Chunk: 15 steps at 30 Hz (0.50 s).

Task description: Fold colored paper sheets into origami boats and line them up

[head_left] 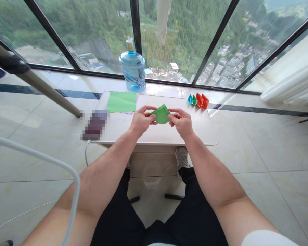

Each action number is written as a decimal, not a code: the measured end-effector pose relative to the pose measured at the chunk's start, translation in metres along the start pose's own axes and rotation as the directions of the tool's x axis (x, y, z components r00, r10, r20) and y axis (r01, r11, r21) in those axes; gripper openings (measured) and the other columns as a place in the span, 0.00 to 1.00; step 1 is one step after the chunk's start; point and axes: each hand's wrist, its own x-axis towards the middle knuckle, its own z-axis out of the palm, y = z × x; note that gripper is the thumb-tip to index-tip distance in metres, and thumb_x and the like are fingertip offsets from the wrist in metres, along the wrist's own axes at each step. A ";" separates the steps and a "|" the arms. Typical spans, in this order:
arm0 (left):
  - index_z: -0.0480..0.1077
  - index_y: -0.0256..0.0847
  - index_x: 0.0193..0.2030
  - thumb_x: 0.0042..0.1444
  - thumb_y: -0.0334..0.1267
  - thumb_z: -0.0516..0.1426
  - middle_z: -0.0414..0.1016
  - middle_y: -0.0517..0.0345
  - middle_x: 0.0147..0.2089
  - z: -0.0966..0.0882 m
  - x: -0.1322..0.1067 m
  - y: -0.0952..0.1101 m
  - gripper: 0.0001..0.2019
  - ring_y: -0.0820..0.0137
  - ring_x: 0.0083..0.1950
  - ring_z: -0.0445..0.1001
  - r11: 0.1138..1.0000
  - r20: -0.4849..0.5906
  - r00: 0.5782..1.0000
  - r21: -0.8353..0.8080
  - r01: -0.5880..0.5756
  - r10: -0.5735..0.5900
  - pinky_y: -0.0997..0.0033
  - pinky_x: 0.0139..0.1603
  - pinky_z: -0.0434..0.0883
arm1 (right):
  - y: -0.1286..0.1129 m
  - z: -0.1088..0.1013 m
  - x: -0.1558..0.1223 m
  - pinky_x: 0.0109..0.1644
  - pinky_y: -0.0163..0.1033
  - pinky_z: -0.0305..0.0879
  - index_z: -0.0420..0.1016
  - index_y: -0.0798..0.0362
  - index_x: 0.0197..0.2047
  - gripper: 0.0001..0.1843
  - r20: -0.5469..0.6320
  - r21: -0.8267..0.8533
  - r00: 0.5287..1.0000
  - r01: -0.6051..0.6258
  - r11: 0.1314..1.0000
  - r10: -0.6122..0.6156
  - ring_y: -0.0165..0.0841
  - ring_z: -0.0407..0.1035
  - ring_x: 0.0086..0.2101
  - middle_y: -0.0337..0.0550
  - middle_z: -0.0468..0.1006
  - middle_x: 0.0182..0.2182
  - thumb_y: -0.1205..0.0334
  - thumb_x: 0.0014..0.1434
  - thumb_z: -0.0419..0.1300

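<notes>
A folded green paper piece point(161, 114) is held just above the small white table point(154, 133), pinched from both sides. My left hand point(141, 120) grips its left edge with fingers closed. On the other edge, my right hand point(181, 120) pinches it the same way. A flat green sheet point(121, 101) lies on a stack of paper at the table's far left. Several small folded paper boats, blue, green and red point(198, 100), stand in a row at the far right corner.
A blue water jug point(132, 70) stands on the sill behind the table, before large windows. A blurred dark object point(95, 124) lies on the table's left edge. A metal pole point(36, 82) slants at left, and a white cable point(66, 171) crosses the tiled floor.
</notes>
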 end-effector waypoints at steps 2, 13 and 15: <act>0.74 0.37 0.45 0.43 0.34 0.67 0.79 0.59 0.29 0.000 0.000 0.001 0.19 0.67 0.30 0.80 1.000 -0.005 1.000 -0.026 -0.004 0.004 0.68 0.32 0.80 | -0.001 -0.001 0.000 0.24 0.32 0.66 0.78 0.50 0.41 0.19 0.010 0.018 1.000 0.011 1.000 -0.012 0.26 0.70 0.22 0.34 0.79 0.25 0.52 0.47 0.72; 0.73 0.37 0.40 0.44 0.37 0.67 0.81 0.56 0.30 -0.001 -0.001 0.006 0.15 0.66 0.30 0.81 0.991 0.009 1.000 -0.130 0.030 -0.029 0.65 0.32 0.81 | -0.005 -0.005 -0.002 0.24 0.33 0.69 0.79 0.54 0.35 0.19 0.118 0.067 0.992 -0.046 0.997 0.038 0.31 0.75 0.23 0.39 0.80 0.22 0.48 0.48 0.72; 0.73 0.37 0.40 0.45 0.37 0.67 0.81 0.56 0.30 -0.001 -0.001 0.007 0.15 0.66 0.30 0.81 0.990 -0.024 0.999 -0.142 0.025 -0.029 0.65 0.32 0.81 | -0.005 -0.007 -0.001 0.25 0.34 0.70 0.80 0.54 0.39 0.20 0.145 0.089 0.988 -0.066 0.994 0.052 0.32 0.77 0.25 0.39 0.81 0.24 0.48 0.48 0.72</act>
